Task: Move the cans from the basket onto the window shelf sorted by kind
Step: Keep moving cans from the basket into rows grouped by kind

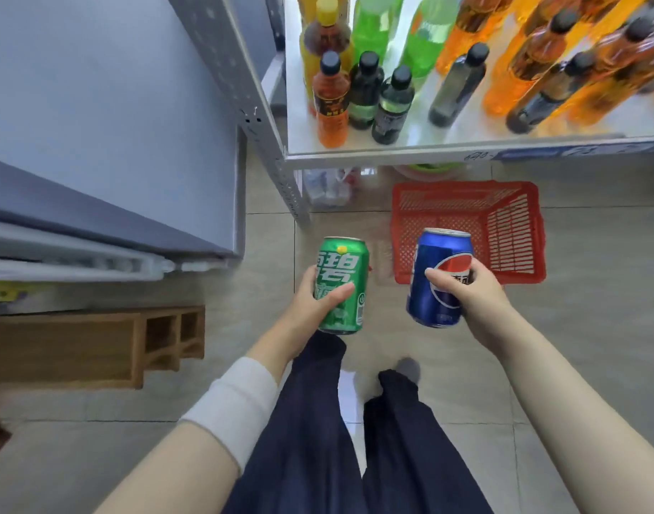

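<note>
The green aluminium soda can (342, 287) is upright in our left hand (316, 307), which grips it. Our right hand (479, 302) grips the blue aluminium cola can (438, 280), and both cans are clear of the red plastic basket (466, 187). The grey ledge (95, 105) at ten o'clock lies nearer our left hand.

Beige tiled floor (596, 328). Grey-blue cabinet (95, 105) fills the upper left, with a perforated grey metal post (243, 68) beside it. Hollow wooden block (76, 346) lies on the floor at left. Top right stand upright bottles: green bottles (373, 27), dark black-capped bottles (366, 90) and an orange bottle (331, 102) at front left. Below them are a white plastic bag (327, 185) and part of a green basin (433, 170).
</note>
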The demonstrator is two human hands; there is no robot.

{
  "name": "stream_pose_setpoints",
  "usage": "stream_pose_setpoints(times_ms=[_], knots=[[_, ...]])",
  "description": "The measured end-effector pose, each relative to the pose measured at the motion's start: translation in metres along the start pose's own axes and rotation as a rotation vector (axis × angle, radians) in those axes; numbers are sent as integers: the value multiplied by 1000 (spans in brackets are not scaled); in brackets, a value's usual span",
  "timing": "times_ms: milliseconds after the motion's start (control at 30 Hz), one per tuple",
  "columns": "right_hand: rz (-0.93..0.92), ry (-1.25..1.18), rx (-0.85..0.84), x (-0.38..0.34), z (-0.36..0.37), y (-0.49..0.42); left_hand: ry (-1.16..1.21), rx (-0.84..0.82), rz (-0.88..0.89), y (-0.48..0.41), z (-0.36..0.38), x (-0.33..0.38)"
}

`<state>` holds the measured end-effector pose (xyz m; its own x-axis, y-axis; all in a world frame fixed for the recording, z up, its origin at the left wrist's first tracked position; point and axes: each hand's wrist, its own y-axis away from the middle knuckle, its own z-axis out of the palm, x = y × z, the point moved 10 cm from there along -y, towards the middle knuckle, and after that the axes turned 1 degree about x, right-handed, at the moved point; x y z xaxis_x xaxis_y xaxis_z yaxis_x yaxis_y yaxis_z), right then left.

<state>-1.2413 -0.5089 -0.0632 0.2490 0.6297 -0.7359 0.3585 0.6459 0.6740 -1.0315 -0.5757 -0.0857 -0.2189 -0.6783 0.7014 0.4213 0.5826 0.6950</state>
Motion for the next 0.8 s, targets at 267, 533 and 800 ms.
stream_pose_setpoints(times_ms=[267,533,800], knots=[[-177,-202,53,-32,-104,88,50,-37,135,64,112,40],[-237,-281,141,-35,-183,109,-21,5,180,78,201,44],[-364,-249,160,-110,-208,99,-189,71,369,64,241,127]])
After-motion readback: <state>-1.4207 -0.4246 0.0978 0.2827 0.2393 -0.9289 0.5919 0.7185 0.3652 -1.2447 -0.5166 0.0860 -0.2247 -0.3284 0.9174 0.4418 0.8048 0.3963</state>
